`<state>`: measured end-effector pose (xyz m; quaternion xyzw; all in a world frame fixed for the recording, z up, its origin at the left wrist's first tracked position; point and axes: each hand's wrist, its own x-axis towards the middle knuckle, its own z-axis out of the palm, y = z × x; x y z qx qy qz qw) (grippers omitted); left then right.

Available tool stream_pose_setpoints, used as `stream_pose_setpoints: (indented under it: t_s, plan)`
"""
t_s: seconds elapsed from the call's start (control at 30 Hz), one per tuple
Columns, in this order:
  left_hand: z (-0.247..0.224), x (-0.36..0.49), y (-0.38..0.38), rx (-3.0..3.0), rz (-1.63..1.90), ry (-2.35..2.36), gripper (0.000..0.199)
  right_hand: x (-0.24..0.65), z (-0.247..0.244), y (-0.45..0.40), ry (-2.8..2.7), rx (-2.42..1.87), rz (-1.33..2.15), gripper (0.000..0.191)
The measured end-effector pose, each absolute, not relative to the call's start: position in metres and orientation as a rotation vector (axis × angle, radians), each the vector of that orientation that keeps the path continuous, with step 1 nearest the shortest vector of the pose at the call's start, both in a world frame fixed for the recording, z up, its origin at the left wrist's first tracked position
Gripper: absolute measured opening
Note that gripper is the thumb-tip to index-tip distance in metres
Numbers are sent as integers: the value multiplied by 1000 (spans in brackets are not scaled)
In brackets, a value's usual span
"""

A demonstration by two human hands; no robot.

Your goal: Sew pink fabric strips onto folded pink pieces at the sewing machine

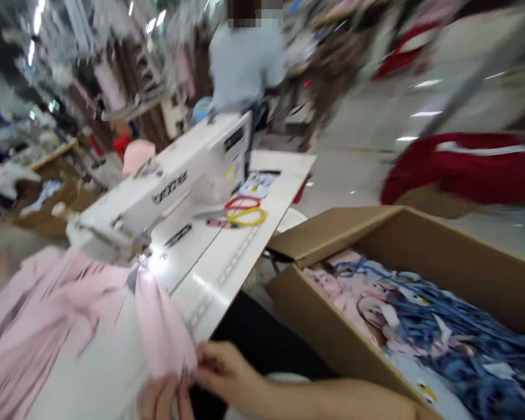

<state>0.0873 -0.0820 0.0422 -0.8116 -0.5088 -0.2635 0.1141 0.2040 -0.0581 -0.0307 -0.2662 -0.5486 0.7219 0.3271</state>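
Observation:
Pink cloth [161, 326] runs from under the needle of a white Brother sewing machine [166, 186] down the white sewing table [210, 280] toward me. More of the same pink cloth [39, 309] lies in folds across the table's left side. At the bottom edge of the view, my right hand [225, 367] pinches the lower edge of the cloth. My left hand [161, 399], cut off by the frame, grips the cloth just beside it. The two hands nearly touch, and the fingertips are partly hidden by the fabric.
Red and yellow loops [244, 211] and a red-handled tool [221, 222] lie on the table. To the right stands an open cardboard box [341, 291] of pink and blue garments [424, 315]. A person in a pale blue top [245, 64] stands beyond the machine, among racks of clothing.

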Motion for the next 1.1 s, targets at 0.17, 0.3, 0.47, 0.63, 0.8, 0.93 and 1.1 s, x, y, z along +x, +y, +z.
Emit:
stream_pose_setpoints:
  t_s: [0.17, 0.3, 0.47, 0.63, 0.8, 0.93, 1.1]
  plan:
    - [30, 91, -119, -2117, -697, -1797, 26, 215, -19, -55, -1591, -619, 1596, 18]
    - [29, 92, -115, -2170, -665, -1823, 25, 217, -18, -46, -1707, -517, 1469, 13]
    - [31, 93, -113, -2263, -720, -1862, 30, 216, -23, -45, -1756, -466, 1416, 12]
    - [33, 94, -112, -2280, -678, -1888, 28, 216, -24, -42, -1771, -426, 1414, 11]
    - [34, 96, -112, -2285, -666, -1918, 29, 216, -26, -41, -1798, -401, 1402, 10]
    - [31, 93, -110, -2334, -630, -1849, 24, 222, -24, -35, -1876, -326, 1412, 13]
    - [29, 85, -106, -2459, -578, -1735, 23, 232, -19, -9, -2300, -315, 994, 19]
